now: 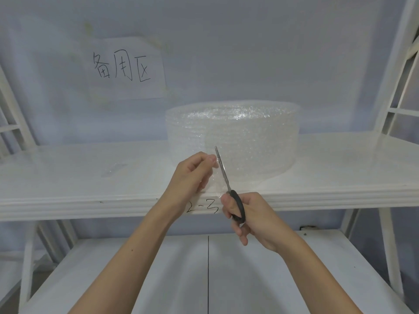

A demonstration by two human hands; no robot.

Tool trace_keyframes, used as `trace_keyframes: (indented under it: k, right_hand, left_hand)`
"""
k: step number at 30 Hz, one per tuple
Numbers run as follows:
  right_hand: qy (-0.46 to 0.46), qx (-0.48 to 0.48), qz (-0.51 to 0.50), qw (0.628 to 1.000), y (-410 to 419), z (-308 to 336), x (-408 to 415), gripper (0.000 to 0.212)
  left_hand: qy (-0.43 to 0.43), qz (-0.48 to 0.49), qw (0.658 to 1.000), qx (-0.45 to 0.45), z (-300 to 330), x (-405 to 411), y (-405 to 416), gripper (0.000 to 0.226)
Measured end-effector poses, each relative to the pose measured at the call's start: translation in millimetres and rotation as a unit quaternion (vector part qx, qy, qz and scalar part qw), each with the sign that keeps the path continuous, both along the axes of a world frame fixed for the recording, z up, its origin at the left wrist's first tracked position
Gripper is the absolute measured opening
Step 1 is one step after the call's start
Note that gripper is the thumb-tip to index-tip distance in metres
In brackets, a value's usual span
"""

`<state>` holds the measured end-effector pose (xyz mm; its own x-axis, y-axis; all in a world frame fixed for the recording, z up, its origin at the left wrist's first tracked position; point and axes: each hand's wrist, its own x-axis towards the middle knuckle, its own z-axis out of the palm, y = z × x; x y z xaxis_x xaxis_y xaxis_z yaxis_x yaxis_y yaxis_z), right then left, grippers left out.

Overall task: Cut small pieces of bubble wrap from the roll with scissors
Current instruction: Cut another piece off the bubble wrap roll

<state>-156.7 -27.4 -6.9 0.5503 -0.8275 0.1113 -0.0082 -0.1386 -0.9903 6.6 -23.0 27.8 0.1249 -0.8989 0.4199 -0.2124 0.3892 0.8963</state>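
A wide roll of clear bubble wrap (249, 137) lies flat on the white shelf (90, 177). Its loose end (213, 182) hangs forward over the shelf's front edge. My left hand (192, 173) pinches that loose end at its top left corner. My right hand (249, 216) grips the black handles of the scissors (223, 173). The steel blades point up and away, closed together along the loose end just right of my left fingers.
A small clear scrap (114, 169) lies on the shelf at the left. A paper sign with handwriting (123, 69) hangs on the back wall. A lower white shelf (204, 279) lies below my arms. White frame posts (394, 87) stand at both sides.
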Motion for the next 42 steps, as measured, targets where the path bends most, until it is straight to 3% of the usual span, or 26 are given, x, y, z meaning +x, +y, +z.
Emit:
trace_keyframes:
  k: [11, 19, 31, 38, 42]
  right_hand:
    - [0.007, 0.004, 0.004, 1.0, 1, -2, -4, 0.056]
    - [0.004, 0.009, 0.035, 0.999, 8, 0, -7, 0.048]
    - [-0.008, 0.015, 0.032, 0.999, 1, 16, 0, 0.054]
    - [-0.007, -0.004, 0.025, 1.0, -4, 16, -8, 0.041]
    - [-0.003, -0.013, 0.023, 1.0, -5, 15, -10, 0.05]
  left_hand:
    - [-0.054, 0.062, 0.996, -0.039, 14, -4, -2, 0.031]
    - [-0.022, 0.061, 0.997, -0.03, 10, -11, -2, 0.037]
    - [-0.005, 0.044, 0.998, -0.033, 5, -19, -2, 0.035]
    - [-0.012, 0.035, 0.999, -0.029, 7, -18, -3, 0.037]
    - [-0.008, 0.021, 0.999, -0.033, 6, -18, -1, 0.037]
